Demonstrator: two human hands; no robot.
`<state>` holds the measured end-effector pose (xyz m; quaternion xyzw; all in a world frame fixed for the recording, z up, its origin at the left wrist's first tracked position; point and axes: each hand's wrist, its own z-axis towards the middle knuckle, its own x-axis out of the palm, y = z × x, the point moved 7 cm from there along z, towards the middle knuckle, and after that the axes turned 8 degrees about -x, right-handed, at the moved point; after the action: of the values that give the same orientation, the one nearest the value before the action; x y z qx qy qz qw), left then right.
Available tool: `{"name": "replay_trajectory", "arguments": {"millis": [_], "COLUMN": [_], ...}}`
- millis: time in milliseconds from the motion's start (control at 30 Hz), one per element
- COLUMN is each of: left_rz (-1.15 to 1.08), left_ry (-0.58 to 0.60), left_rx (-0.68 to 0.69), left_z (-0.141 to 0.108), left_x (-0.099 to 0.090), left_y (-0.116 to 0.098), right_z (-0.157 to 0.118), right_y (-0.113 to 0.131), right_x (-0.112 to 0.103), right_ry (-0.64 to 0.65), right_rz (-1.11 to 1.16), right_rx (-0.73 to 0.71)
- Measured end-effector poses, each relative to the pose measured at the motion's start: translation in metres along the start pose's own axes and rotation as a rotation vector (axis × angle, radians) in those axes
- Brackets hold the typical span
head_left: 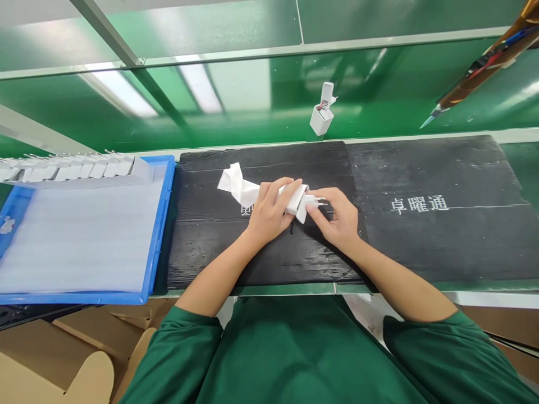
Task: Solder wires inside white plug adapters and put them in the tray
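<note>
- My left hand (269, 210) is clenched round a white cloth (240, 188) and presses it onto a white charger plug (304, 205); the cloth's loose end trails up-left over the black mat (421, 247).
- My right hand (337, 219) pinches the plug at its prong end, fingertips closed on it. The plug sits between both hands, just above the mat's middle, near the front edge of the bench.
- Risk: the pinch is only fingertip-deep, so a hard wipe from the left could twist the plug out and drop it on the mat.
- Risk: the cloth could snag on the metal prongs if it is dragged over that end.
- Risk: the trailing cloth tail may pick up dirt off the mat and smear the white shell.
- Around: a blue tray (162, 224) with a foam sheet to the left, a row of white plugs (76, 168) at its far side, well apart.
- One open white unit (322, 109) stands on the green belt (421, 101) beyond the mat.
- Hanging tool (480, 64) top right, clear of the hands. Nothing blocks the hands.
</note>
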<state>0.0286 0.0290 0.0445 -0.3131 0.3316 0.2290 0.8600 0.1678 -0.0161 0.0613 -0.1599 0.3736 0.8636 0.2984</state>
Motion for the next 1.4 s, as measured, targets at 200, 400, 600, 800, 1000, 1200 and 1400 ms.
{"name": "replay_trajectory", "arguments": {"millis": [200,400,600,800,1000,1200,1400], "left_rz": [-0.053,-0.019,-0.049,-0.131,-0.175,-0.051,-0.011], "left_ry": [0.002,0.033,0.052,0.043,0.062,0.116,0.304], "left_rx": [-0.012,-0.023,-0.029,-0.045,-0.039,0.107,-0.169], "left_z": [-0.001,-0.002,-0.002,-0.002,-0.001,-0.005,0.002], "left_x": [0.001,0.004,0.004,0.005,0.009,0.015,0.025], "left_y": [0.0,0.002,0.0,-0.004,-0.005,-0.012,0.026], "right_z": [-0.001,-0.002,-0.003,-0.008,-0.014,-0.01,0.001], "right_y": [-0.001,-0.006,-0.014,-0.021,-0.032,-0.04,-0.053], "right_x": [-0.001,0.002,0.002,0.007,0.018,0.009,0.023], "right_ry": [-0.037,-0.016,-0.031,-0.057,0.038,0.001,0.258], "right_rz": [-0.024,0.008,0.071,0.163,0.296,0.102,0.226], "right_rx": [-0.002,0.037,0.103,0.167,0.275,0.273,0.373]}}
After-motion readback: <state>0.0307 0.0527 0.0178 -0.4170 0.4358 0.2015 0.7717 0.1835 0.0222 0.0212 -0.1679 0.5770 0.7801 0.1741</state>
